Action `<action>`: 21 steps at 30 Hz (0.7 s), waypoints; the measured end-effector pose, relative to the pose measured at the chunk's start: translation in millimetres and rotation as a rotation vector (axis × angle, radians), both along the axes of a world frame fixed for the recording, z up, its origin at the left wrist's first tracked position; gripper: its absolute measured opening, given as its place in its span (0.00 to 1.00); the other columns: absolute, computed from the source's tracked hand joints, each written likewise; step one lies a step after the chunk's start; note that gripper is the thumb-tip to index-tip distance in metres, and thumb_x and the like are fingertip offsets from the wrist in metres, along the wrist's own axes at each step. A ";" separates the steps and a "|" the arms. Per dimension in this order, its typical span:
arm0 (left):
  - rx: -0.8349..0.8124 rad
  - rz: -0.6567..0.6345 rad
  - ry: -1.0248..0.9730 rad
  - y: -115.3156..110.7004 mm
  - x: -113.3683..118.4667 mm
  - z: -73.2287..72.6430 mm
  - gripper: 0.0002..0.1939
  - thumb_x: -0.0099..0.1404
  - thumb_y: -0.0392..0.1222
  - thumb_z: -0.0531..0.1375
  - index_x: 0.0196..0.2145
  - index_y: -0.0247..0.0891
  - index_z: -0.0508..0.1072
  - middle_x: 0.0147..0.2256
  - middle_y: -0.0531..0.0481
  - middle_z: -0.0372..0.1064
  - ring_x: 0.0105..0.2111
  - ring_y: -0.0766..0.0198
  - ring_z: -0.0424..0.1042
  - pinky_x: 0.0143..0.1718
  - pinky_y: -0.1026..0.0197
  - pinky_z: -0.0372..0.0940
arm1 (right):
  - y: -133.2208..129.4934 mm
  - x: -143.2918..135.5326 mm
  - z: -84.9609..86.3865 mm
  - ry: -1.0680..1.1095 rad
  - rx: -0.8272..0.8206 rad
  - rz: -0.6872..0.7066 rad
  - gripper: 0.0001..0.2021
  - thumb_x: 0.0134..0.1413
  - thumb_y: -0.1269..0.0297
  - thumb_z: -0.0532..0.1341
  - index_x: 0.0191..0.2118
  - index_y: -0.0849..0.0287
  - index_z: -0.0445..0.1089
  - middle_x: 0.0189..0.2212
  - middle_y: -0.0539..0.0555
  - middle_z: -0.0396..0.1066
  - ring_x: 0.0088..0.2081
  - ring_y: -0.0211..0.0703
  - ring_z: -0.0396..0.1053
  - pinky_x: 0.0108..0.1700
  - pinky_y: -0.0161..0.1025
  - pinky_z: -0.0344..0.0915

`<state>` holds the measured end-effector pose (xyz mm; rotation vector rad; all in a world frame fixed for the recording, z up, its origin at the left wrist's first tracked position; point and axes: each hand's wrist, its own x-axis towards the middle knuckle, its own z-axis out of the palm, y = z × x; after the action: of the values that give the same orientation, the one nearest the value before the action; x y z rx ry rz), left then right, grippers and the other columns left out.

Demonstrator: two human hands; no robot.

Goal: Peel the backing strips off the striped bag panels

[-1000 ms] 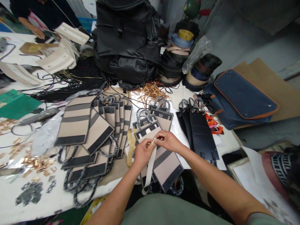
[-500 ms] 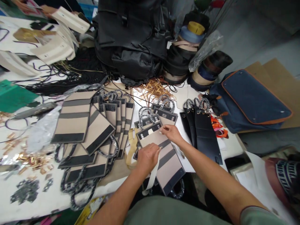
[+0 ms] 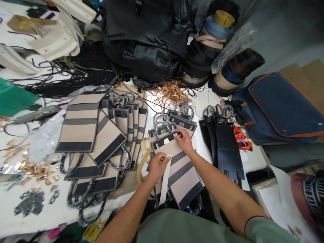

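Observation:
In front of me lies a beige and dark-striped handbag panel (image 3: pixel 186 185), its black top band carrying a metal fitting and a small pale patch. My left hand (image 3: pixel 159 165) pinches the end of a strip of white tape (image 3: pixel 165 184), which hangs down over the panel's left side. At the panel's top right corner is my right hand (image 3: pixel 184 140), its fingertips closed together against the black band. Whatever those fingertips hold is too small to make out. More handbags with plastic-wrapped handles (image 3: pixel 181 125) lie just beyond.
To the left is a pile of striped bag panels (image 3: pixel 78 128), with gold metal pieces (image 3: pixel 36 170) farther left. Black leather pieces (image 3: pixel 229 145) and a navy bag (image 3: pixel 286 104) lie right. A black backpack (image 3: pixel 141 37) and stacked strap rolls (image 3: pixel 199 57) stand behind.
My left hand has drawn back slightly left, and the tape strip now shows more fully. My right hand has moved to the panel's top edge. The view has shifted a little.

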<state>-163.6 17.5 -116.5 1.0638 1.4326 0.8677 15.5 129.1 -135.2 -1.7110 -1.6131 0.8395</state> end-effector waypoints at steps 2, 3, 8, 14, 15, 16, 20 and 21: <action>-0.070 0.026 -0.039 0.3 0.7 1.6 0.18 0.59 0.55 0.62 0.22 0.38 0.70 0.23 0.54 0.64 0.25 0.65 0.63 0.28 0.64 0.58 | 2.0 0.2 2.5 0.036 -0.022 -0.030 0.14 0.56 0.57 0.57 0.43 0.59 0.73 0.40 0.55 0.69 0.36 0.42 0.66 0.45 0.41 0.65; -0.087 0.038 -0.045 0.1 0.7 3.2 0.20 0.60 0.56 0.62 0.22 0.37 0.69 0.21 0.55 0.63 0.23 0.66 0.62 0.27 0.64 0.56 | 2.8 0.0 6.5 0.051 -0.029 -0.056 0.15 0.58 0.57 0.56 0.42 0.60 0.73 0.40 0.56 0.70 0.37 0.43 0.66 0.47 0.42 0.65; -0.120 0.120 -0.067 -3.9 -2.8 18.7 0.26 0.59 0.63 0.60 0.19 0.37 0.66 0.18 0.57 0.59 0.21 0.68 0.58 0.24 0.65 0.54 | -11.6 -8.8 53.1 0.198 -0.059 -0.040 0.20 0.54 0.54 0.62 0.49 0.60 0.72 0.43 0.57 0.71 0.40 0.43 0.68 0.47 0.42 0.66; -0.178 0.180 -0.158 -11.2 -5.0 44.1 0.25 0.61 0.63 0.58 0.23 0.37 0.70 0.20 0.54 0.66 0.22 0.66 0.64 0.25 0.64 0.58 | -60.2 -27.1 95.6 0.489 -0.561 0.482 0.16 0.49 0.53 0.66 0.39 0.60 0.74 0.28 0.51 0.73 0.30 0.41 0.70 0.36 0.38 0.66; -0.166 0.174 -0.164 -11.8 -4.9 47.9 0.24 0.61 0.62 0.58 0.25 0.37 0.72 0.22 0.52 0.69 0.24 0.64 0.67 0.26 0.63 0.60 | -64.3 -28.6 97.2 0.488 -0.556 0.458 0.15 0.49 0.54 0.66 0.37 0.60 0.74 0.27 0.50 0.73 0.29 0.40 0.70 0.35 0.37 0.66; -0.139 0.162 -0.181 -12.3 -5.0 51.3 0.22 0.61 0.61 0.59 0.28 0.37 0.74 0.25 0.51 0.72 0.26 0.63 0.69 0.28 0.63 0.62 | -66.6 -29.4 98.0 0.480 -0.528 0.423 0.14 0.48 0.55 0.66 0.36 0.60 0.74 0.28 0.50 0.73 0.29 0.40 0.70 0.35 0.37 0.66; 0.003 0.085 -0.273 -14.4 -7.0 60.5 0.20 0.55 0.51 0.67 0.43 0.38 0.75 0.41 0.45 0.77 0.40 0.57 0.75 0.42 0.59 0.67 | -65.5 -27.9 104.3 0.365 -0.417 0.419 0.10 0.49 0.60 0.65 0.36 0.60 0.73 0.30 0.49 0.73 0.30 0.38 0.68 0.33 0.34 0.63; 0.027 0.072 -0.244 -15.3 -8.3 61.7 0.20 0.56 0.50 0.67 0.43 0.38 0.75 0.41 0.45 0.77 0.41 0.56 0.75 0.43 0.58 0.67 | -64.4 -27.5 107.9 0.304 -0.394 0.450 0.08 0.51 0.61 0.64 0.35 0.59 0.73 0.29 0.49 0.73 0.29 0.37 0.68 0.32 0.33 0.62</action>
<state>-172.0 2.1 -54.8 0.8974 1.2631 1.0341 -12.0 64.7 -27.4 -1.3794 -1.7195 1.6446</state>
